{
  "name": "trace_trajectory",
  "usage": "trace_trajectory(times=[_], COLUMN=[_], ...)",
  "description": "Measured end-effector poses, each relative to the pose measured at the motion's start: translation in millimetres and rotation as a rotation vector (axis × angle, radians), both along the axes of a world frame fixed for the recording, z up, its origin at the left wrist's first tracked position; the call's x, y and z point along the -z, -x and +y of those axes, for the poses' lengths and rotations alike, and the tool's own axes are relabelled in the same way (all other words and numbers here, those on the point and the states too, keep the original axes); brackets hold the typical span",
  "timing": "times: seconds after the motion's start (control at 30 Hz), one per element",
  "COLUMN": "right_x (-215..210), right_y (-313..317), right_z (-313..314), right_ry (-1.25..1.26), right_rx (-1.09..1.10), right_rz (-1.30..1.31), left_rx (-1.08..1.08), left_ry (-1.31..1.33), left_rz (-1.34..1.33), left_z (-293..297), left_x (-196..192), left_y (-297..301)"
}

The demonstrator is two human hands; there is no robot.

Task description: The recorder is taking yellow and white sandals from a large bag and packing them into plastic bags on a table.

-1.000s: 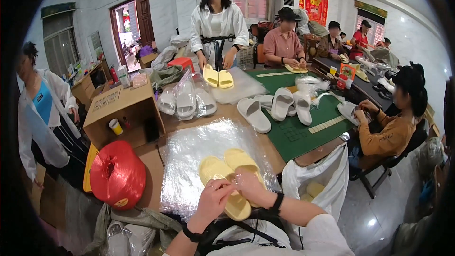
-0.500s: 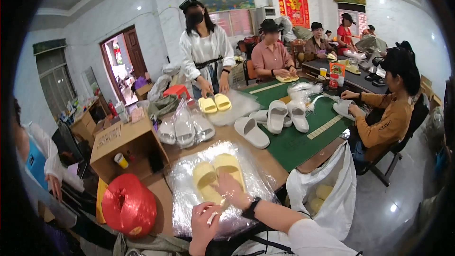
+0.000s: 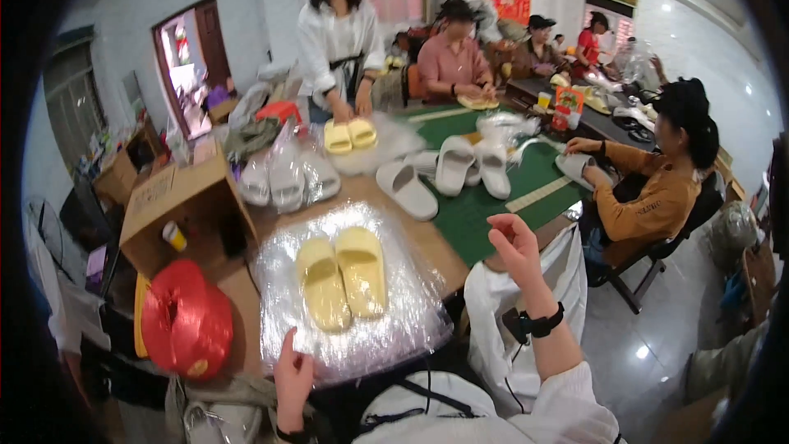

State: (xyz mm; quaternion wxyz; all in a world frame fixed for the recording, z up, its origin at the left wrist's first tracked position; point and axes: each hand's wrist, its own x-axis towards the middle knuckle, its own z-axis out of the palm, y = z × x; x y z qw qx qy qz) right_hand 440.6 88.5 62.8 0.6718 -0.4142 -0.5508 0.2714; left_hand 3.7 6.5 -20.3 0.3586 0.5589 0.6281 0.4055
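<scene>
A pair of pale yellow slide slippers (image 3: pixel 362 273) lies side by side on a stack of clear plastic bags (image 3: pixel 411 312) at the table's near edge. At that stack's near left edge is my left hand (image 3: pixel 293 374), its index finger stretched up and the others loosely bent; nothing shows in it. My right hand (image 3: pixel 519 256), a dark band at its wrist, is raised to the right of the slippers, by the green mat's near edge. Its fingers are loosely curved, with nothing visible between them.
Left of the stack stand a red roll of plastic twine (image 3: pixel 187 321) and an open cardboard box (image 3: pixel 185 214). Grey slippers (image 3: pixel 407 191) lie on the green mat (image 3: pixel 468 234) and beside it. A white sack (image 3: pixel 493 304) hangs at the right. Co-workers handle slippers across the table.
My right hand has left the yellow slippers and risen to the right. My left hand has moved down and left, away from them. The view has shifted, and the slippers stay on the bags.
</scene>
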Motion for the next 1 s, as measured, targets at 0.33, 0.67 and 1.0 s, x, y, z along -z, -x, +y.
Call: trace_trajectory(times=[0.33, 0.67, 1.0], right_x=[86, 109, 106], right_y=[52, 49, 66], right_z=[-33, -21, 29], right_ry=[-0.185, 0.162, 0.366], right_rx=[-0.269, -0.287, -0.070], right_rz=[-1.059, -0.564, -0.288], left_rx=[0.082, 0.365, -0.074], left_ry=[-0.046, -0.077, -0.232], left_rz=[-0.199, -0.096, 0.268], left_z=[-11, -11, 19], left_x=[14, 0, 13], left_y=[15, 30, -15])
